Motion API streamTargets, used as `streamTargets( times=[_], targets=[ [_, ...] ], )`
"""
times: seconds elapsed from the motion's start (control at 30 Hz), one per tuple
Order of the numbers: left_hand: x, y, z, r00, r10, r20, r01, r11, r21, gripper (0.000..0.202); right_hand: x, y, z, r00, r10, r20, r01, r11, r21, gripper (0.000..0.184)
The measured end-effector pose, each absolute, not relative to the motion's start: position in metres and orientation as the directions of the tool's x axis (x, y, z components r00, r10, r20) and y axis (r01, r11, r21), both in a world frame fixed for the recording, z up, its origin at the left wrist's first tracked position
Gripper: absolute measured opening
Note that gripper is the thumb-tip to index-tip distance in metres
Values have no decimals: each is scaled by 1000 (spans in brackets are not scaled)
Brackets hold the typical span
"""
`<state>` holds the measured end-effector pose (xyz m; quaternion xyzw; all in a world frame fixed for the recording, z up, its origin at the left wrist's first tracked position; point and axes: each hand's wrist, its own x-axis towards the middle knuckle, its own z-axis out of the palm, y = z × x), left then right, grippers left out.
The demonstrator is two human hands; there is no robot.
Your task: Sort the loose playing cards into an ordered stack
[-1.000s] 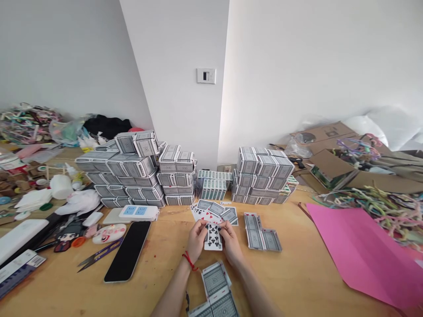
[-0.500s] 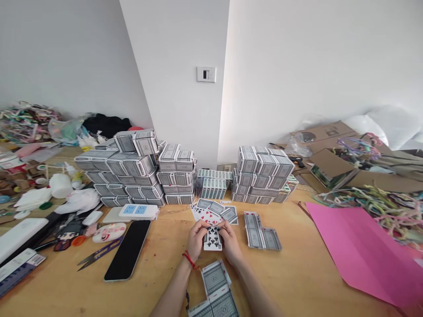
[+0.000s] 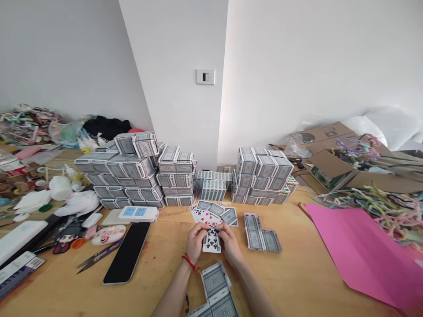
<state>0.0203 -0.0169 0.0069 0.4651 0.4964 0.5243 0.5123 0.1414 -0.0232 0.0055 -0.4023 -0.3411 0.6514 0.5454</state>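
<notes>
Left hand (image 3: 195,242) and right hand (image 3: 230,245): fingertip grip pinched a thin rectangular ten of clubs (image 3: 212,244) above the wood-grain counter (image 3: 280,281); patterned-back cards (image 3: 216,209) overlapped beyond.

A crafting area is indicated, though whether it is set up in a home or a studio cannot be told; a wooden worktop (image 3: 148,290) is placed before plain white walls (image 3: 297,66), where a control panel (image 3: 205,77) is mounted; stacks of playing-card blocks (image 3: 135,166) are lined up at the back; tangled coloured cords (image 3: 373,211), a pink paper sheet (image 3: 363,255) and an opened cardboard box (image 3: 330,169) are spread at the right; purple-handled thread snips (image 3: 104,253) are laid beside a smartphone (image 3: 127,252) at the left.
</notes>
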Motion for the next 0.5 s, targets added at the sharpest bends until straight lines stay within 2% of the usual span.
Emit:
streamTargets(
  times=[0.3, 0.5],
  targets=[
    [21, -18, 10, -60, 998, 18, -56, -22, 998, 11, 142, -25, 12, -110, 979, -172, -466, -204, -861, 8],
    [21, -17, 11, -66, 998, -13, -54, 9, 998, 11, 142, -25, 12, -114, 977, -180, -443, -212, -871, 13]
  ],
)
